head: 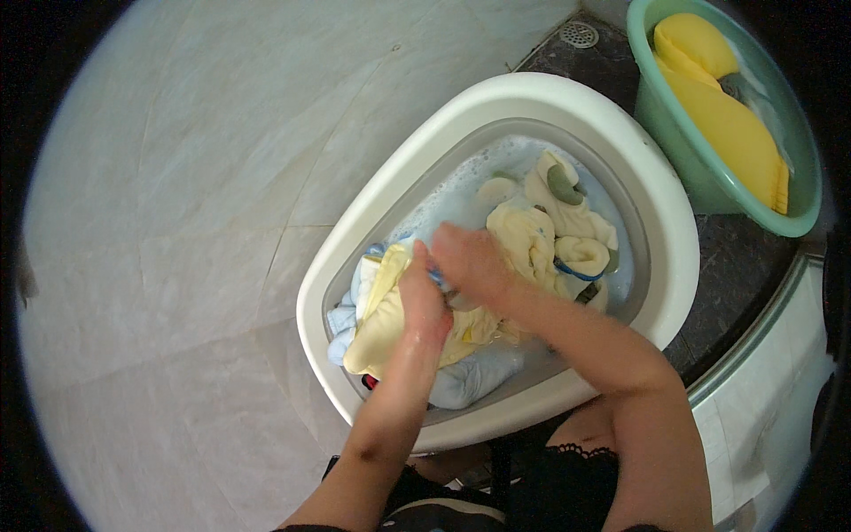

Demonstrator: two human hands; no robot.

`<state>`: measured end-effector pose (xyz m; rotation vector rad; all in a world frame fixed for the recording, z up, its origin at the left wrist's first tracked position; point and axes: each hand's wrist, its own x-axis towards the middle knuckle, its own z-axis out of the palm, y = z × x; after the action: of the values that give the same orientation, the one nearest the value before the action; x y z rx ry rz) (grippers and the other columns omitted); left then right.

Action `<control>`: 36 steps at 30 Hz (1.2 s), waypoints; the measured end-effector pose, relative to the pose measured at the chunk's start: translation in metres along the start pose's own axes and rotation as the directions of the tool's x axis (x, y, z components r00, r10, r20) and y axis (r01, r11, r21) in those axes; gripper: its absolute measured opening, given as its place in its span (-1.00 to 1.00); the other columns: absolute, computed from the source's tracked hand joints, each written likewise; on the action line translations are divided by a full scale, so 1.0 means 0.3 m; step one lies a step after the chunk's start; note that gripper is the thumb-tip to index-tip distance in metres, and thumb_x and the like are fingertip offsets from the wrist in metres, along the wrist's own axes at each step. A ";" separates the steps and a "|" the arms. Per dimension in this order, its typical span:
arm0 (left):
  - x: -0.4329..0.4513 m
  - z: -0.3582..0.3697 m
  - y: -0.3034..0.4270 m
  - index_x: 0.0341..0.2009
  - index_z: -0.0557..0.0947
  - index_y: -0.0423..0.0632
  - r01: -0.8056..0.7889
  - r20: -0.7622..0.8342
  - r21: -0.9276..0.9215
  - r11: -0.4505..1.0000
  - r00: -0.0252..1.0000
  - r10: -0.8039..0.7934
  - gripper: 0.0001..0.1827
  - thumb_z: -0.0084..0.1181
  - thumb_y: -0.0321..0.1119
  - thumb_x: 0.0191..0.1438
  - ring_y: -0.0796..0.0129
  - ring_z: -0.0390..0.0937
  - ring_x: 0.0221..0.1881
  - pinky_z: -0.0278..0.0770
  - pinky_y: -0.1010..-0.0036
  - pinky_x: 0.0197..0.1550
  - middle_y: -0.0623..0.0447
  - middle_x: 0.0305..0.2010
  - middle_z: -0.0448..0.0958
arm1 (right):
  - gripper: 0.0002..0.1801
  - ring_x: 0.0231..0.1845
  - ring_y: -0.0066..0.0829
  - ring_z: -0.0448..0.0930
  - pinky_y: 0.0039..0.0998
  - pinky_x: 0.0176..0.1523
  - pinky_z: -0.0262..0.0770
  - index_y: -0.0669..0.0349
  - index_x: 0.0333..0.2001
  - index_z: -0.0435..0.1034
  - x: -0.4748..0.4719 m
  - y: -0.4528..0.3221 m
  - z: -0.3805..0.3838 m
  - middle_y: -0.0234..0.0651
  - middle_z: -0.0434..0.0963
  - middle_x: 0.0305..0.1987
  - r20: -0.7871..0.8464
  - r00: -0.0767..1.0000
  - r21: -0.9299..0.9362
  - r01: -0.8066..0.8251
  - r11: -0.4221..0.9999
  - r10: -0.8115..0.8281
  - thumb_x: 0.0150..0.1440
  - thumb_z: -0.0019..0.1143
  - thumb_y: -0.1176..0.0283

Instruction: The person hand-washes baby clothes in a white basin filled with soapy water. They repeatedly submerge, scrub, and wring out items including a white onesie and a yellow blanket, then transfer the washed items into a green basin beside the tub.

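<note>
A white basin with a grey inner wall stands before me, holding cloudy, sudsy water and wet clothes. My left hand grips a pale yellow garment with blue edging near the basin's left side. Close against it, my right hand is closed on the same cloth; it is blurred, and its fingertips are hidden. Cream clothing with green and blue trim floats right of my hands. A light blue garment lies in the water at the near side, and more pale blue cloth rests against the left wall.
At the upper right a green tub holds yellow cloth in water, close beside the basin. A round floor drain sits in the dark floor behind. A curved metal-edged sill runs along the right. Grey tiles cover the left.
</note>
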<state>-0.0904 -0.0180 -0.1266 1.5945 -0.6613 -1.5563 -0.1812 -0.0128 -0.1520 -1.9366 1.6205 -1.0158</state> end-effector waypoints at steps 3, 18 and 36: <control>0.045 -0.005 -0.040 -0.71 0.31 0.01 -0.153 -0.011 0.159 0.975 0.988 0.156 -0.61 -0.14 -0.10 0.08 0.47 0.16 -0.65 0.16 0.49 -0.60 0.16 -0.71 0.20 | -0.83 -0.56 -0.23 0.51 -0.34 -0.51 0.42 0.24 -0.52 0.30 -0.002 0.011 0.043 -0.18 0.43 -0.59 -0.082 0.992 0.007 -0.100 0.995 0.100 -0.09 -0.08 0.35; 0.125 -0.143 0.019 -0.22 0.45 -0.07 0.378 0.051 -0.122 0.918 0.926 -0.374 -0.62 -0.07 -0.04 0.01 0.11 0.39 -0.26 0.25 0.21 0.01 -0.04 -0.27 0.46 | -0.74 -0.54 -0.39 0.25 -0.30 -0.35 0.23 0.21 -0.31 0.32 0.202 0.430 0.219 -0.32 0.34 -0.50 0.633 0.388 0.764 -0.452 -0.460 0.670 0.01 -0.23 0.29; 0.166 -0.153 0.028 -0.14 0.41 -0.07 0.283 0.250 -0.135 0.950 0.937 -0.243 -0.68 -0.10 -0.17 0.05 0.21 0.37 -0.12 0.33 0.30 -0.05 0.02 -0.17 0.43 | -0.63 -0.59 -0.23 0.42 -0.30 -0.43 0.29 0.40 -0.57 0.35 0.173 0.045 0.034 -0.03 0.40 -0.60 0.088 0.991 0.507 -0.130 0.852 0.100 -0.08 -0.09 0.22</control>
<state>-0.0387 -0.0550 -0.1513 1.4317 -0.4327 -1.9630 -0.1794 -0.0673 -0.1544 -1.4756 1.2478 -1.1836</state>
